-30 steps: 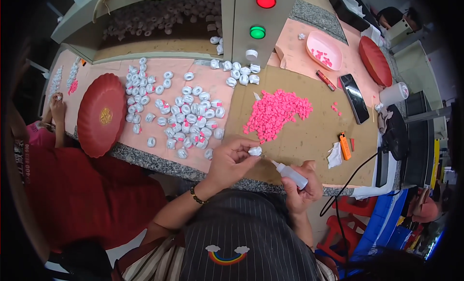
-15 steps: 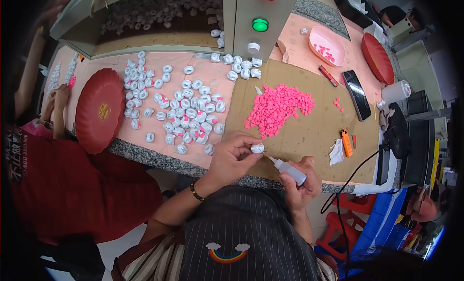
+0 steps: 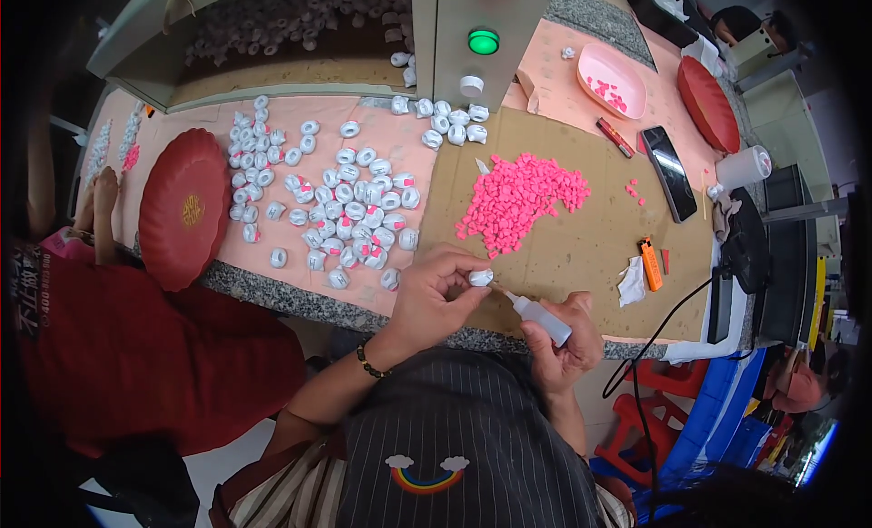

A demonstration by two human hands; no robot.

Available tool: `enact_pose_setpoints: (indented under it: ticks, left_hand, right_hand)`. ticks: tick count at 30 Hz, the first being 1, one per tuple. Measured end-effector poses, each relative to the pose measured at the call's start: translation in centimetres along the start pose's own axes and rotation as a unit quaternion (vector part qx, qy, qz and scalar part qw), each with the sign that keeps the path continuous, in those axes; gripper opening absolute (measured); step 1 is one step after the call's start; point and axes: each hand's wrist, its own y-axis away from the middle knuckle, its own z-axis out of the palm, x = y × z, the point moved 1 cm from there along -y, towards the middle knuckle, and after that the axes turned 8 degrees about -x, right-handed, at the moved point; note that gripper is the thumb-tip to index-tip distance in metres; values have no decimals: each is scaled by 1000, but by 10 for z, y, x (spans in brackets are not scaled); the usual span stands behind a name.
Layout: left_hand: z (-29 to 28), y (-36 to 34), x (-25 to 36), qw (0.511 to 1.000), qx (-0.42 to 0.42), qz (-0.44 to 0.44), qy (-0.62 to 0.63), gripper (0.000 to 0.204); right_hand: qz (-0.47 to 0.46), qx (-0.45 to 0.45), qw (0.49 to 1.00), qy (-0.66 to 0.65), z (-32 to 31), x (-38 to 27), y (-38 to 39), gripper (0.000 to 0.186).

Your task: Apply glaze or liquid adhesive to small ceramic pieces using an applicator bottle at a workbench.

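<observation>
Now, a white piece (image 3: 480, 278) is pinched in the grip of the left hand (image 3: 432, 296) over the tabletop (image 3: 581, 260); a bottle (image 3: 545, 323) is clasped by the right hand (image 3: 572, 348), its nozzle pointed toward the piece. Pink bits (image 3: 520, 205) are heaped beyond.

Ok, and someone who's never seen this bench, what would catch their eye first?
Probably the bright pink pile of small pieces on the brown sheet. Next, the many white pieces spread to its left, and the green button on the grey housing beyond. Nearest the person, the left hand pinches one white piece, with a squeeze bottle in the right hand.
</observation>
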Motion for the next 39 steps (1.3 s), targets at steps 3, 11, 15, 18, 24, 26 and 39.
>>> enact_pose_setpoints:
  ticks: [3,11,15,18,24,26,39]
  left_hand:
    - [0,0,-1,1000,4,4,-2,28]
    - [-1,-1,-1,999,32,-2,41,27]
    - [-3,1,0,999,32,11,33,29]
    - [-5,6,0,998,35,-4,53,30]
    - [-9,8,1,996,35,-3,83,29]
    - [-11,6,0,995,30,-11,89,29]
    - [3,-2,-1,993,-20,-40,112,28]
  right_hand:
    - [12,2,1000,-18,-3,6,3,27]
    - [199,62,937,-280,2,24,0,19]
    - [171,-26,975,-140,7,37,-17,19]
    - [29,-78,988,129,17,34,-38,14]
    - [-75,-87,966,233,31,37,-48,16]
    - [-90,-105,957,254,32,41,-51,17]
    - [233,-118,942,-211,18,7,-23,4]
